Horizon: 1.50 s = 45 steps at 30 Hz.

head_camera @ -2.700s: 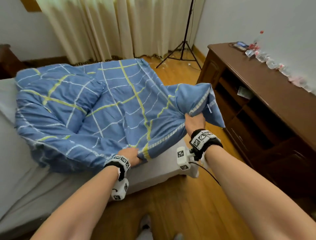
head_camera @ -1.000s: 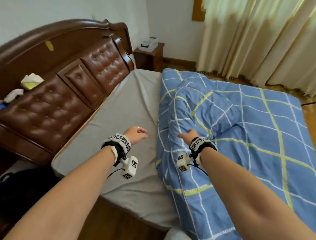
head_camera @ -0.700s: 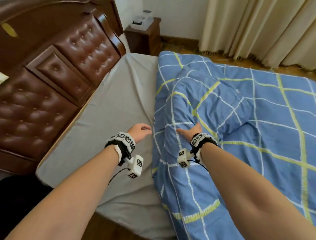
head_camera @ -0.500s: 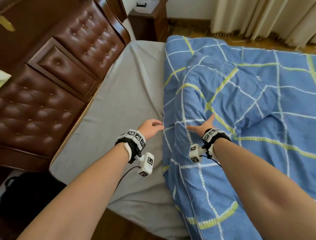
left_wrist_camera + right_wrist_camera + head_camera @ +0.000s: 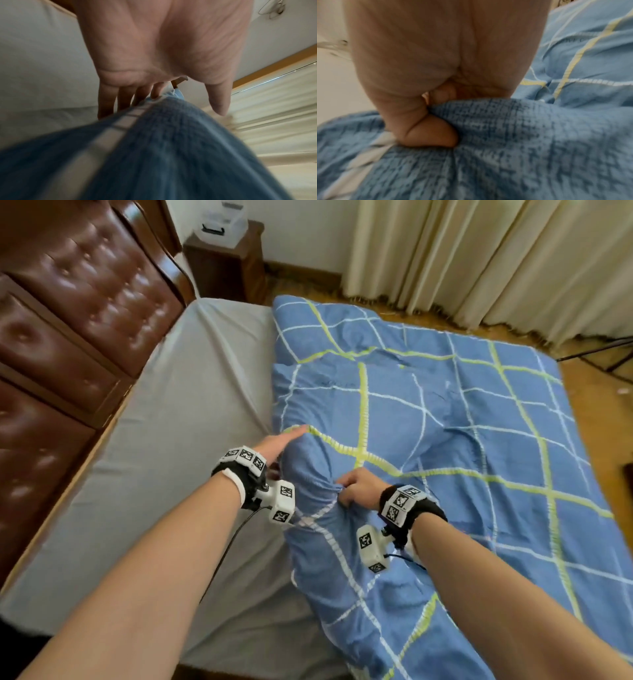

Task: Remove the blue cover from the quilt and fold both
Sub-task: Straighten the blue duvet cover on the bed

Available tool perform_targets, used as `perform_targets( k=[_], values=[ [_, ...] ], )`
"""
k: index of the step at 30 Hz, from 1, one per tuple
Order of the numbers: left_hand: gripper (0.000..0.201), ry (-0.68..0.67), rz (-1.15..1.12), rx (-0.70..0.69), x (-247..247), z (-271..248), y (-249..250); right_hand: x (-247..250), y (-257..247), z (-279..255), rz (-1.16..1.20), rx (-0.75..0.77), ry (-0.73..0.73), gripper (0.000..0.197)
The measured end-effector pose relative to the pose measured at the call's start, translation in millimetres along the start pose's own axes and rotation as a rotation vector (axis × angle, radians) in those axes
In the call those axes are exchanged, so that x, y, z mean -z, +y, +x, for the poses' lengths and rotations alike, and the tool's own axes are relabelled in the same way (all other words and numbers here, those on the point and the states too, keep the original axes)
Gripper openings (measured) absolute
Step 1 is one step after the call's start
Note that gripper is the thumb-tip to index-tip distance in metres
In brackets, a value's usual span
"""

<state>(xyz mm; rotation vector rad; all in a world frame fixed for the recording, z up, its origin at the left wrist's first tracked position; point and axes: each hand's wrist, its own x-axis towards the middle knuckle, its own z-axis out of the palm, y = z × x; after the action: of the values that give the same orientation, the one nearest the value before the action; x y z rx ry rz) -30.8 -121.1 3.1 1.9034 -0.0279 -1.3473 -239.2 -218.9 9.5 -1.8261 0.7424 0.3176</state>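
The quilt itself is hidden inside the blue cover [image 5: 445, 440].

A home bedroom: bed [image 5: 191, 412], padded headboard [image 5: 78, 313], nightstand [image 5: 226, 265], curtains [image 5: 479, 258].

I see a tufted brown leather headboard [image 5: 68, 313] along the left, a grey mattress sheet [image 5: 178, 460] below it, a dark wooden nightstand [image 5: 227, 265] carrying a clear plastic box [image 5: 222, 225], cream curtains [image 5: 496, 258] lit from behind, and wooden flooring [image 5: 603, 412] at right.
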Motion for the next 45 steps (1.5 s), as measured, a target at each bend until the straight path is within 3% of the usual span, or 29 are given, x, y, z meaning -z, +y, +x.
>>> perform_targets(
  k=[3, 6, 10, 11, 14, 15, 16, 17, 20, 21, 22, 24, 26, 27, 29, 33, 37, 41, 43, 45],
  values=[
    [0.099, -0.135, -0.096, -0.006, 8.8, -0.3, -8.6, -14.1, -17.9, -38.1, -0.066, -0.062, 0.072, 0.047],
    [0.102, -0.198, 0.005, -0.062, 20.1, -8.2, -22.9, -38.8, -27.0, -73.9, -0.101, -0.164, 0.155, 0.034],
    [0.053, -0.144, 0.326, -0.498, 45.0, -69.0, -3.4, -97.2, -66.7, -88.6, -0.102, -0.364, 0.195, 0.019],
    [0.049, -0.135, 0.388, -0.580, 57.0, -83.1, 1.9, -112.2, -83.5, -86.6, -0.031, -0.360, 0.252, 0.037],
    [0.052, -0.095, 0.493, -0.740, 105.9, -109.6, 1.2, -153.4, -145.2, -70.6, 0.075, -0.220, 0.429, 0.114],
    [0.052, -0.067, 0.518, -0.790, 125.4, -114.3, -4.3, -167.1, -164.4, -64.5, 0.003, -0.186, 0.461, 0.127],
    [0.049, -0.046, 0.551, -0.837, 144.4, -125.0, -11.2, -179.9, -177.5, -58.2, -0.077, -0.177, 0.499, 0.127],
    [0.047, -0.030, 0.593, -0.881, 164.0, -137.5, -18.3, -191.5, -190.1, -53.8, -0.155, -0.172, 0.548, 0.115],
    [0.040, 0.051, 0.681, -1.039, 217.3, -174.8, -45.5, -217.6, -206.4, -51.9, -0.206, -0.097, 0.676, 0.047],
    [0.049, 0.129, 0.725, -1.107, 236.8, -184.1, -59.8, -223.8, -211.6, -55.8, -0.134, -0.063, 0.695, 0.029],
    [0.076, 0.221, 0.858, -1.111, 254.2, -190.0, -77.2, -229.6, -215.9, -62.0, -0.051, -0.035, 0.696, 0.018],
    [0.124, 0.404, 1.120, -0.991, 280.3, -197.5, -118.4, -238.8, -223.6, -79.7, 0.036, 0.030, 0.647, 0.016],
    [0.140, 0.630, 1.230, -0.934, 288.6, -210.5, -150.7, -245.8, -226.0, -106.7, 0.036, 0.078, 0.564, 0.024],
    [0.137, 0.735, 1.216, -0.941, 286.3, -216.8, -159.4, -248.7, -224.5, -122.5, 0.017, 0.094, 0.521, 0.027],
    [0.110, 0.911, 1.166, -0.997, 278.6, -229.9, -163.6, -253.6, -216.2, -152.2, -0.037, 0.098, 0.444, 0.027],
    [0.057, 0.812, 1.295, -0.990, 267.2, -257.4, -166.9, -271.1, -185.3, -184.0, -0.124, -0.009, 0.432, 0.011],
    [0.053, 0.755, 1.301, -0.931, 285.8, -272.0, -187.8, -306.4, -172.4, -192.6, -0.160, -0.115, 0.464, 0.017],
    [0.050, 0.769, 1.309, -0.733, 335.1, -268.0, -209.1, -325.4, -188.6, -186.5, -0.162, -0.153, 0.522, 0.023],
    [0.042, 0.758, 1.343, -0.740, 359.6, -266.0, -208.6, -338.8, -203.9, -175.7, -0.161, -0.170, 0.535, 0.019],
    [0.037, 0.730, 1.339, -0.855, 384.5, -265.4, -201.7, -358.8, -221.2, -159.1, -0.214, -0.207, 0.511, 0.018]
  ],
)
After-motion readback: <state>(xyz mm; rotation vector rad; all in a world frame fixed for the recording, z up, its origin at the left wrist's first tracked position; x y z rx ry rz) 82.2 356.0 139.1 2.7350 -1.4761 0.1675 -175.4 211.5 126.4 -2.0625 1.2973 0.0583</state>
